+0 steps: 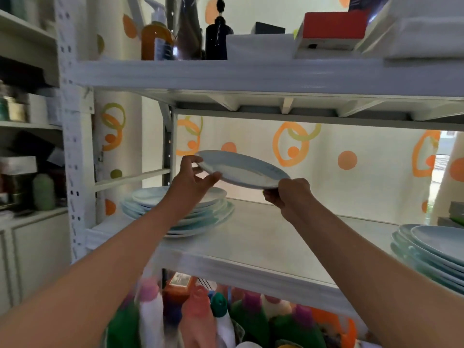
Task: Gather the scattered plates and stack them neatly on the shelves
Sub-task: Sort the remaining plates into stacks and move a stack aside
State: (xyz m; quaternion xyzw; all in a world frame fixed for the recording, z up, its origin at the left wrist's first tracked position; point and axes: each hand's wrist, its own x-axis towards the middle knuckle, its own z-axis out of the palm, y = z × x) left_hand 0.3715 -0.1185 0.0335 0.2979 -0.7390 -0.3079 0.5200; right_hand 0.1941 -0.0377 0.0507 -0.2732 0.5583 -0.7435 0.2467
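Both hands hold 1 pale blue plate (243, 169) in the air above the middle shelf (276, 234), touching neither the board nor any other dish. The left hand (190, 180) grips the rim at the plate's 9 o'clock, thumb on top and fingers curled beneath. The right hand (288, 194) pinches the rim at about 4 o'clock, its fingers tucked under the edge. The plate is tilted, with its 10 o'clock side higher than the side by the right hand.

At 7 o'clock from the held plate, a stack of plates (213, 212) rests on the left part of the same shelf, partly hidden behind the left forearm. A second stack (431, 252) sits at 4 o'clock, well apart, at the shelf's right end and cut off by the frame edge.

At 12 o'clock, the upper shelf (251, 74) carries an orange bottle (153, 41), a dark bottle (217, 38) and a red box (334, 25). Behind the rack hangs a white cloth with orange circles (351, 159). At 6 o'clock, below the middle shelf, stand blurred coloured bottles (251, 312)
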